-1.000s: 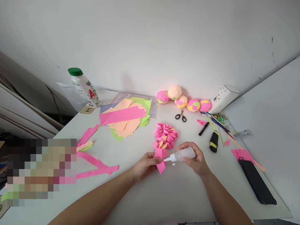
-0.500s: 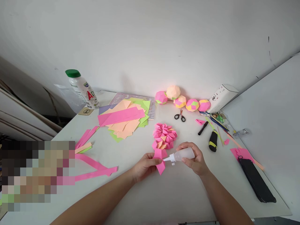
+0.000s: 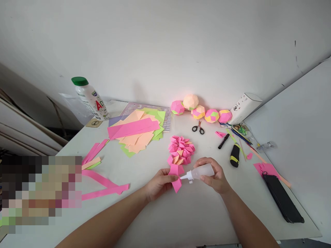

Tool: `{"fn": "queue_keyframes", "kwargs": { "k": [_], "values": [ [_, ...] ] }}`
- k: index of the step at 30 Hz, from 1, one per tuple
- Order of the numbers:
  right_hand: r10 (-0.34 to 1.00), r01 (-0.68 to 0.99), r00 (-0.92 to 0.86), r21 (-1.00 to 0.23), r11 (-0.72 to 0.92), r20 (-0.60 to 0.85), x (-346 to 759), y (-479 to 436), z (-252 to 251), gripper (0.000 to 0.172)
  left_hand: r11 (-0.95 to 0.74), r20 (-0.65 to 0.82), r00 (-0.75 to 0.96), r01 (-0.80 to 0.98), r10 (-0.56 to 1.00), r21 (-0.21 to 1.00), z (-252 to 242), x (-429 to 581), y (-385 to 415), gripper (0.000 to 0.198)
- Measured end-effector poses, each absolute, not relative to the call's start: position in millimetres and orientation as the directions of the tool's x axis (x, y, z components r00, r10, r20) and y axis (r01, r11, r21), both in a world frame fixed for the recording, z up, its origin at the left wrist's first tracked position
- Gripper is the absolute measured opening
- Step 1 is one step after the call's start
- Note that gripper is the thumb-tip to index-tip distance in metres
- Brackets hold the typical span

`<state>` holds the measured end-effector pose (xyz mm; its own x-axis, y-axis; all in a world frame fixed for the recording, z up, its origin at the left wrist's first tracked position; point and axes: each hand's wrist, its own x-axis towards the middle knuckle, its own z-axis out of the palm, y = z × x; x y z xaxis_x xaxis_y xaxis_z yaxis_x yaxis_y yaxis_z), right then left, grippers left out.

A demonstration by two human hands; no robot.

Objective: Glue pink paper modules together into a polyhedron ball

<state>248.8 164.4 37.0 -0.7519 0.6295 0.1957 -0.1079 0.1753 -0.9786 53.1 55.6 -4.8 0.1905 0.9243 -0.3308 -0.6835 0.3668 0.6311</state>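
Between the thumb and fingers of my left hand point(image 3: 160, 182) is a folded pink paper piece point(image 3: 177, 186) with pointed flaps. My right hand point(image 3: 215, 176) grips a translucent glue bottle point(image 3: 204, 171) with a white nozzle, tilted to the left. Its tip meets the paper piece close to my left thumb; whether glue is coming out is too small to tell. Just beyond my hands lies a pile of folded paper pieces point(image 3: 181, 147), mostly pink with a few peach ones.
Paper balls point(image 3: 212, 115) line the wall behind small scissors point(image 3: 198, 127). A stack of coloured paper point(image 3: 137, 137) and a white bottle point(image 3: 91, 100) are at back left, pink strips point(image 3: 103, 191) at left. A cutter point(image 3: 234, 156) and a black pouch point(image 3: 283, 198) lie right.
Almost nothing differs. The glue bottle has shifted very slightly, its nozzle still at the pink paper piece, and both hands keep their holds.
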Motion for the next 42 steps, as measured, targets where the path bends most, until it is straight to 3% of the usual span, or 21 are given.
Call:
{"fn": "queue_keyframes", "kwargs": {
  "k": [19, 42],
  "values": [
    [0.717, -0.019, -0.663, -0.962, 0.271, 0.215, 246.4, 162.5, 35.3, 0.015, 0.364, -0.322, 0.191, -0.664, 0.927, 0.653, -5.5, 53.7, 55.6, 0.018],
    [0.642, -0.092, -0.700, -0.931, 0.353, 0.312, 246.0, 160.4, 39.9, 0.015, 0.345, -0.303, 0.185, -0.677, 0.935, 0.650, -0.7, 54.4, 54.9, 0.016]
  ]
}}
